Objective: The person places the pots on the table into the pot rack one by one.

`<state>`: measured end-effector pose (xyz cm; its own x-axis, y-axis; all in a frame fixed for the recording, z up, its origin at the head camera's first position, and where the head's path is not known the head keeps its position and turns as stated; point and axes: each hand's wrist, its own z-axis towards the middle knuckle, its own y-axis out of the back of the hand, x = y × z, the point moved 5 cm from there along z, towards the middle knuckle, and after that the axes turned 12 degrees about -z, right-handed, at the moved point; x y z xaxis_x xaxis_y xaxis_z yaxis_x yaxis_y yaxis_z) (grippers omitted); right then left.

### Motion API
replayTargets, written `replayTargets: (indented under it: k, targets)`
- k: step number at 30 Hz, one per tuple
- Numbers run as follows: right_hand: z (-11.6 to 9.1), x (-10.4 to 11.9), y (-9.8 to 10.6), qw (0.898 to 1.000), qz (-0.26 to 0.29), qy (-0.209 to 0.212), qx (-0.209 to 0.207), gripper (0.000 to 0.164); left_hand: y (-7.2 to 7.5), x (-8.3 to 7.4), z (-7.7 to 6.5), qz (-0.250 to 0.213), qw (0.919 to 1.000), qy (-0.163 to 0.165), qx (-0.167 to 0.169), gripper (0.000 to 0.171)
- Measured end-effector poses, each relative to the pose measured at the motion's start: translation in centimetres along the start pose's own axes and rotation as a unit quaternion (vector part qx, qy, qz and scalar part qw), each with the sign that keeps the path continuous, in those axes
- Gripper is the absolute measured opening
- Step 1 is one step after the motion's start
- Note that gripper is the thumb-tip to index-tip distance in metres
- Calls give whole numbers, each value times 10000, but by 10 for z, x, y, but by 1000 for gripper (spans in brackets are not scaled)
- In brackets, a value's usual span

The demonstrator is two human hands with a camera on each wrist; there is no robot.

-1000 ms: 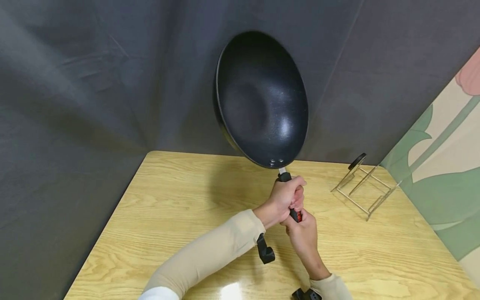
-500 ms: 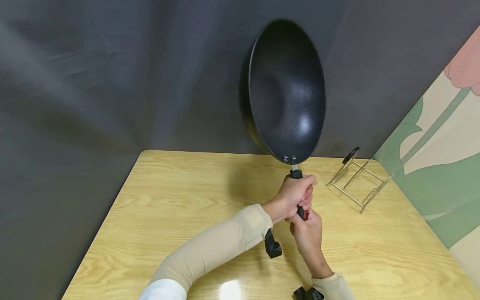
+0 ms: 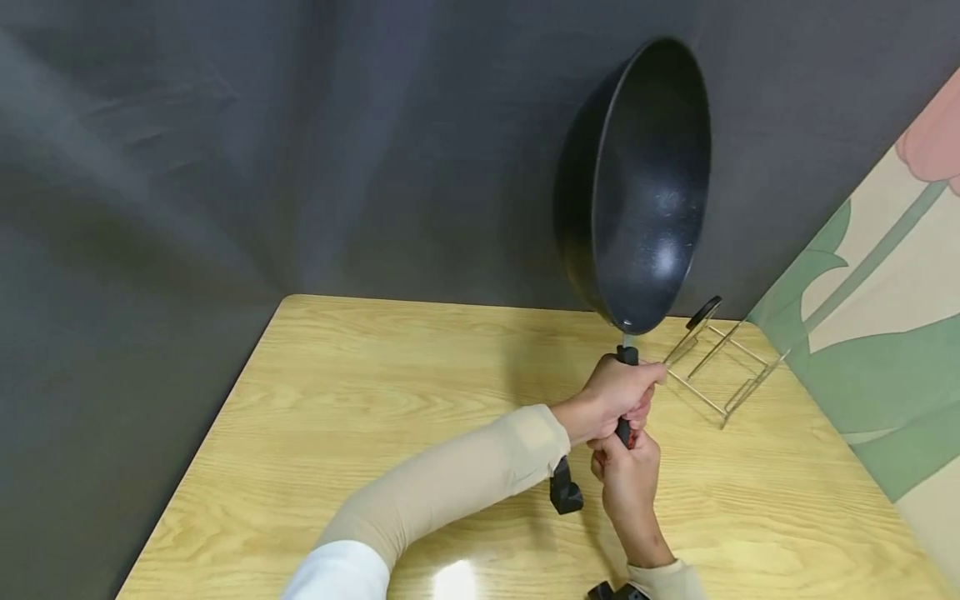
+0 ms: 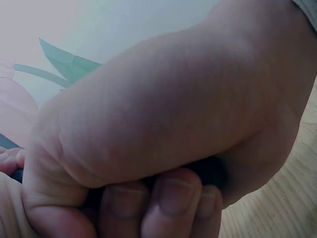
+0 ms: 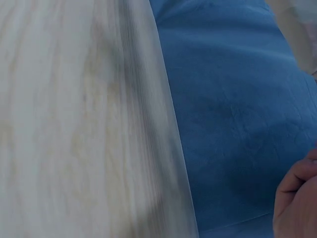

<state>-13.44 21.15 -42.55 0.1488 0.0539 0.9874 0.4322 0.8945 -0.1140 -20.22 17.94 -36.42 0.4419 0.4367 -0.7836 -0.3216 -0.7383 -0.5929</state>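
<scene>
A black wok (image 3: 660,192) is held up above the table's far edge, tilted on its side with its hollow facing right and toward the camera. My left hand (image 3: 615,392) grips the upper part of its black handle (image 3: 627,356), fingers curled round it. Just below, my right hand (image 3: 632,479) holds the handle's lower end, where a bit of red shows. In the left wrist view the curled fingers (image 4: 173,198) of the left hand wrap the dark handle. Only the edge of the right hand (image 5: 297,198) appears in the right wrist view.
A wire rack (image 3: 720,367) with a black knob-like piece stands on the wooden table (image 3: 360,417) at the back right, near the wok. A dark cloth (image 3: 420,167) hangs behind the table. A flower-patterned panel (image 3: 885,333) borders the right side.
Both hands have moved to the right with the wok. It has turned, so its hollow appears narrower and more of its outer left side shows.
</scene>
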Motion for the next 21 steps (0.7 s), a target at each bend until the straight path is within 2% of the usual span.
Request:
replayTargets:
  k: [4,11,16,21]
  targets:
    - [-1,3,10,9994,332,52,-89,34,-14,7,1,202,9997,114,-39,48]
    - [-1,7,21,9981,605,93,-60,37,-30,14,3,599,9980,145,-97,48]
    - [-3,6,30,9965,794,68,-262,38,-40,25,5,744,9966,302,-195,49]
    - [-6,5,39,9956,826,75,-438,38,-50,35,7,863,9952,313,-332,49]
